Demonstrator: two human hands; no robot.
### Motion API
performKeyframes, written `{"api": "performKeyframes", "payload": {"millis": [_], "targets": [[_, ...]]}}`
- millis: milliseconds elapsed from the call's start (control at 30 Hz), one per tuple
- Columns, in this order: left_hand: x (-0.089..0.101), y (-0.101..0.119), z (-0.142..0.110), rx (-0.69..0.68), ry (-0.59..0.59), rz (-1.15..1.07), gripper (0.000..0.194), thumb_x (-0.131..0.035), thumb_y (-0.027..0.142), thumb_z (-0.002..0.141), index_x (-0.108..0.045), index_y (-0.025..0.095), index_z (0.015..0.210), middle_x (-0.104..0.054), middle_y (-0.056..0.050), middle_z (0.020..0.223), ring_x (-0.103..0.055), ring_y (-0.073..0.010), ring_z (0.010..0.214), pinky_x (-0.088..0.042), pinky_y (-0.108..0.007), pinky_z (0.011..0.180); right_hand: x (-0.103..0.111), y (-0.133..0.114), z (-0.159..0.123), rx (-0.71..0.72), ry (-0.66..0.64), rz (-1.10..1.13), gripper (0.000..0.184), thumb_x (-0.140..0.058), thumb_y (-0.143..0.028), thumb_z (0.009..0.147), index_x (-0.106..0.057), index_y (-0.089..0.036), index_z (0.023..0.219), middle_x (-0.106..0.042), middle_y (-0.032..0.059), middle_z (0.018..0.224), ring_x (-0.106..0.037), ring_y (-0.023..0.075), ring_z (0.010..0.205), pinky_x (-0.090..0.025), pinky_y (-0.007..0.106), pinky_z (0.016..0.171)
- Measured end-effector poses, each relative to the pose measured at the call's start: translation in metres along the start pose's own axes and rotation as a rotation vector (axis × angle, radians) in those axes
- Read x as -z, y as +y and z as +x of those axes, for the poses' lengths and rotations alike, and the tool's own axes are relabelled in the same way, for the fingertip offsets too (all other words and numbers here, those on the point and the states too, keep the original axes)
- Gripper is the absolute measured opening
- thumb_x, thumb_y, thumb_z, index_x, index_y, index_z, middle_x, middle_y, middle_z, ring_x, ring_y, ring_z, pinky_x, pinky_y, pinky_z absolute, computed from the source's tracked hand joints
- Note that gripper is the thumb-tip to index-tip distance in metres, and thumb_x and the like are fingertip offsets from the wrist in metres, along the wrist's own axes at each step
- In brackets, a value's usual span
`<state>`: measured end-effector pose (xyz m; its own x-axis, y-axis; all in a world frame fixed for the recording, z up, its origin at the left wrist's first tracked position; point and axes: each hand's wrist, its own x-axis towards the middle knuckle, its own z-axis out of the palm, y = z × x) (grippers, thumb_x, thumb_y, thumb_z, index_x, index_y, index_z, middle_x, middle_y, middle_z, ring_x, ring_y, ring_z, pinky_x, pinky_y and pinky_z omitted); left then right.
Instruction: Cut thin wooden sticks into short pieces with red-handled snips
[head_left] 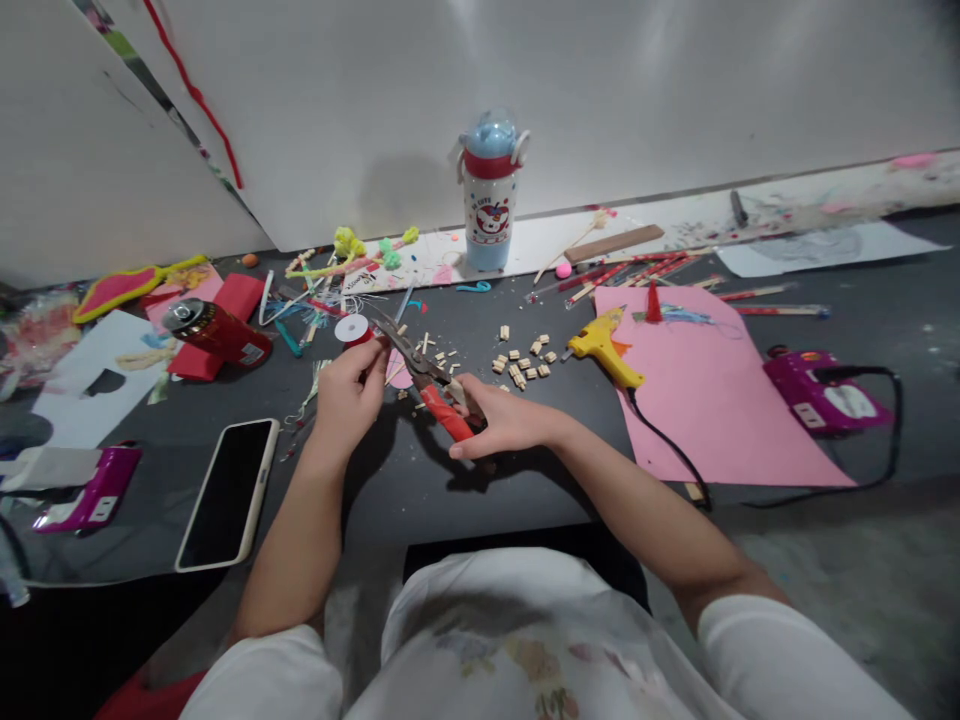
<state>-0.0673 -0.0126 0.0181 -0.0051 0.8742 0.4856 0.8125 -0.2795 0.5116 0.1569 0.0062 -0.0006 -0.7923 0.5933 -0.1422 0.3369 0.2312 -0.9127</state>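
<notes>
My right hand (506, 415) is wrapped around the red handles of a pair of metal pliers (420, 368), whose jaws point up and to the left. Close beside the jaws, my left hand (350, 388) is closed in a pinch; whatever its fingertips hold is too small to make out. Short cut pieces of wooden stick (519, 375) lie scattered on the dark table to the right of the pliers, with smaller bits near the tool's tip. A white spool (351, 328) with red on it stands just behind my left hand.
A yellow glue gun (606, 350) rests on pink paper (697, 400), its black cord trailing forward. A bottle (491, 195) stands at the back. On the left are a red can (225, 335), a phone (229, 495) and a purple power strip (97, 490).
</notes>
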Motion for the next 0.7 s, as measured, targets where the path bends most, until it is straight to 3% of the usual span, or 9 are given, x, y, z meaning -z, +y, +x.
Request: {"api": "performKeyframes", "payload": {"millis": [533, 600, 700], "targets": [[-0.001, -0.001, -0.001, 0.002, -0.068, 0.118, 0.033, -0.041, 0.034, 0.092, -0.067, 0.014, 0.097, -0.069, -0.008, 0.085, -0.062, -0.0150, 0.077, -0.044, -0.023, 0.070, 0.000, 0.002, 0.002, 0.028, -0.009, 0.109, 0.044, -0.067, -0.047, 0.071, -0.037, -0.020, 0.089, -0.044, -0.0043, 0.074, -0.044, 0.0111, 0.064, -0.036, 0.025, 0.058], [-0.003, 0.000, -0.002, -0.014, -0.025, 0.171, 0.033, -0.040, 0.032, 0.092, -0.064, 0.015, 0.106, -0.069, -0.009, 0.091, -0.063, -0.0169, 0.084, -0.044, -0.025, 0.075, -0.002, 0.004, 0.003, 0.042, 0.005, 0.145, 0.041, -0.067, -0.046, 0.073, -0.038, -0.020, 0.088, -0.045, -0.0039, 0.073, -0.044, 0.0112, 0.065, -0.037, 0.025, 0.058], [-0.004, 0.002, -0.003, -0.079, 0.128, 0.242, 0.036, -0.045, 0.033, 0.090, -0.058, 0.015, 0.118, -0.065, -0.013, 0.109, -0.058, -0.0224, 0.102, -0.042, -0.033, 0.090, -0.004, 0.010, 0.007, 0.024, 0.044, 0.197, 0.040, -0.066, -0.047, 0.073, -0.040, -0.020, 0.088, -0.046, -0.0036, 0.073, -0.044, 0.0110, 0.065, -0.037, 0.025, 0.058]]}}
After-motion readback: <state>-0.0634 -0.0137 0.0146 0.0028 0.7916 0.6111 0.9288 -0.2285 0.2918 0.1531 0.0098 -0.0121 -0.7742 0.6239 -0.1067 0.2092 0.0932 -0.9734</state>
